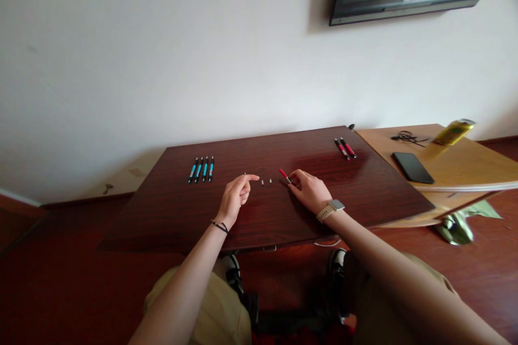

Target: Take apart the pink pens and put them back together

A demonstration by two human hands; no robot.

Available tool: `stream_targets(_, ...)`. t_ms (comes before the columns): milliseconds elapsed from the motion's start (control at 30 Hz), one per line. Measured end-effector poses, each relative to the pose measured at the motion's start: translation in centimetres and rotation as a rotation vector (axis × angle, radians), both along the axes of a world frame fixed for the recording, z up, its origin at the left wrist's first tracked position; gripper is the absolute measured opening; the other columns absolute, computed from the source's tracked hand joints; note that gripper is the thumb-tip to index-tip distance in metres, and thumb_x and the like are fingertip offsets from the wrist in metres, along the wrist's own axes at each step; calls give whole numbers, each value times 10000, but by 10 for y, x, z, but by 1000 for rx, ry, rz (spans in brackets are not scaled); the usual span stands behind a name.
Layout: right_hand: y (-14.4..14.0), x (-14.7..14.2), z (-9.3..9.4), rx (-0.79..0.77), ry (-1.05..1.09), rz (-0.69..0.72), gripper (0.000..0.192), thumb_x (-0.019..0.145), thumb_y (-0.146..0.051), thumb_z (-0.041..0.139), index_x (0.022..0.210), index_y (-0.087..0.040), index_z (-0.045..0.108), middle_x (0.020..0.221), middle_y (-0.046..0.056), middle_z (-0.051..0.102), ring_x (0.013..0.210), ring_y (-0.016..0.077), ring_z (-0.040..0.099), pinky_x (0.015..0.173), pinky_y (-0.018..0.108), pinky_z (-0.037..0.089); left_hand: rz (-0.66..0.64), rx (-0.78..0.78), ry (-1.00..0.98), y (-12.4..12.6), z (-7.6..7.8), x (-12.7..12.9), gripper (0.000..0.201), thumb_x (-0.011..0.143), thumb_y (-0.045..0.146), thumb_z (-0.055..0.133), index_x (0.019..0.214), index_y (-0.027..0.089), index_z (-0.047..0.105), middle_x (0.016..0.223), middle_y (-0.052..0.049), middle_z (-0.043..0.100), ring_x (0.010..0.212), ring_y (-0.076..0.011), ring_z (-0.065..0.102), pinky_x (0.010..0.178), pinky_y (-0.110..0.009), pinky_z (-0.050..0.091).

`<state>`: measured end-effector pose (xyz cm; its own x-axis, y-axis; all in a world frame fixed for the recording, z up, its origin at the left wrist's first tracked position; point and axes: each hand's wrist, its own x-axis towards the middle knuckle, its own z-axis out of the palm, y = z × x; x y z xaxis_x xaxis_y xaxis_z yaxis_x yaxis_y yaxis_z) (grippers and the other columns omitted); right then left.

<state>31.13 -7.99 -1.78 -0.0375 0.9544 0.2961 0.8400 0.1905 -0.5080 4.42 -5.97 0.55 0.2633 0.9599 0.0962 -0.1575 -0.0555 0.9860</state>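
My right hand (311, 189) is closed around one end of a red and black pen (283, 174), whose red part points up and left from the fingertips. My left hand (234, 196) has its index finger stretched out to the right and its other fingers curled in. Tiny light specks show at its edge, but what it holds, if anything, is hidden. Between the hands, two small whitish pieces, one on the left (262, 182) and one on the right (271, 181), lie on the dark wooden table (251, 226). The left fingertip is close to the left piece.
Several blue and black pens (205, 169) lie in a row at the table's left. Two red and black pens (345, 148) lie at the back right. A lighter cabinet (477, 161) alongside holds a phone (413, 167), a black cable (408, 137) and a yellow can (455, 132).
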Motion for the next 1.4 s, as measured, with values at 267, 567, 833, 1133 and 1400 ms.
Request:
stream_targets(267,0,-12,4,-18,-150,-11,90,976,-289,610,1038,-225,612,1008,67,708,818,208,636,665,295,374,-61,-38,46,-7,-1,18,275,973,469,587,914,205,534,626,74,406,466,-56,248,438,-173,146)
stream_targets(567,4,0,3,60,-102,52,228,983,-345,624,1174,-223,645,955,62,703,898,242,630,798,335,459,-44,33,147,-14,-2,23,255,923,418,608,841,182,555,614,60,419,490,-66,277,461,-193,175)
stream_targets(833,19,55,1,53,-106,99,477,863,-216,609,1340,-198,622,1257,123,689,1184,324,597,1055,468,467,-45,42,181,-16,-12,21,219,921,376,572,821,185,534,609,57,418,503,-74,280,488,-217,206)
stream_targets(1133,19,65,-10,-22,-138,138,540,865,-261,673,1400,-241,599,1344,117,686,1261,336,602,1082,516,458,-79,44,222,-12,-21,19,234,923,386,561,809,186,520,612,57,420,517,-79,298,506,-220,228)
stream_targets(1400,22,58,-5,99,14,166,498,861,-261,750,1342,-250,625,1209,89,711,1102,298,669,1008,482,533,-86,104,289,-10,-24,19,238,939,389,536,817,185,547,635,47,449,554,-97,353,548,-230,308)
